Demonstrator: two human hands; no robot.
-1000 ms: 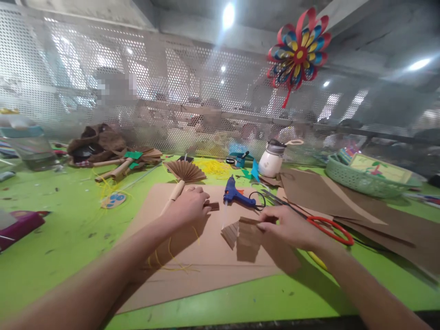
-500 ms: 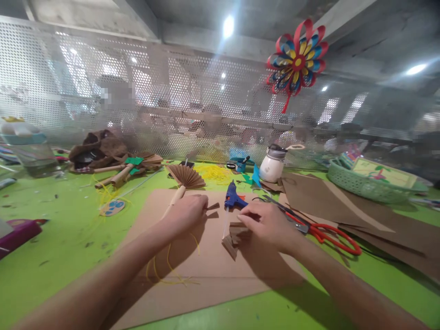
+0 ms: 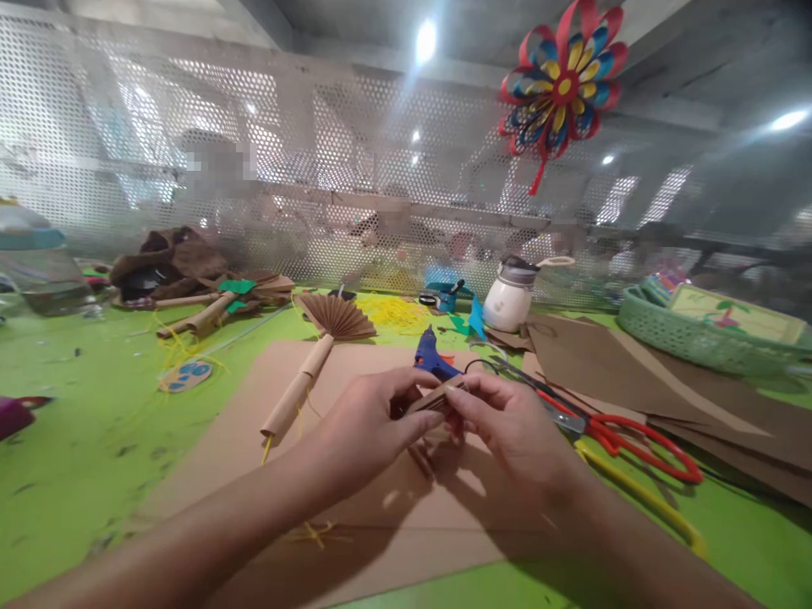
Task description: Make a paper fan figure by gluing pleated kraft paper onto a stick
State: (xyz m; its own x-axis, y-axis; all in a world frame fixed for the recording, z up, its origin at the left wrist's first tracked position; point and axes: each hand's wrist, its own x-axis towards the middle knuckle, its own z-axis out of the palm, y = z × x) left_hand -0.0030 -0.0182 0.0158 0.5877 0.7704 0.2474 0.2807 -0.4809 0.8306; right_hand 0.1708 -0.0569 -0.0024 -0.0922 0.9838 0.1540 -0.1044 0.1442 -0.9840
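Over a sheet of cardboard (image 3: 374, 550), my left hand (image 3: 374, 423) and my right hand (image 3: 507, 423) meet, both closed on a small folded strip of brown paper (image 3: 437, 394). Fingertips hide part of the strip. Beneath them another brown paper piece (image 3: 419, 463) lies on the sheet. Just beyond the fingers is a blue glue gun (image 3: 430, 353). Left of my hands rests a rolled paper tube (image 3: 298, 385) topped by a pleated brown paper fan (image 3: 336, 315), with yellow strands at its lower end.
Red-handled scissors (image 3: 640, 440) and a yellow rod (image 3: 647, 499) lie right, near brown paper sheets (image 3: 589, 364) and a green basket (image 3: 704, 342). At the back stand a white bottle (image 3: 508, 300) and yellow shreds (image 3: 393, 313). A paper flower (image 3: 564, 85) hangs above.
My left hand has moved right, away from the fan's tube, and met my right hand. Both now hold the paper strip together. The yellow rod now shows by the right arm.
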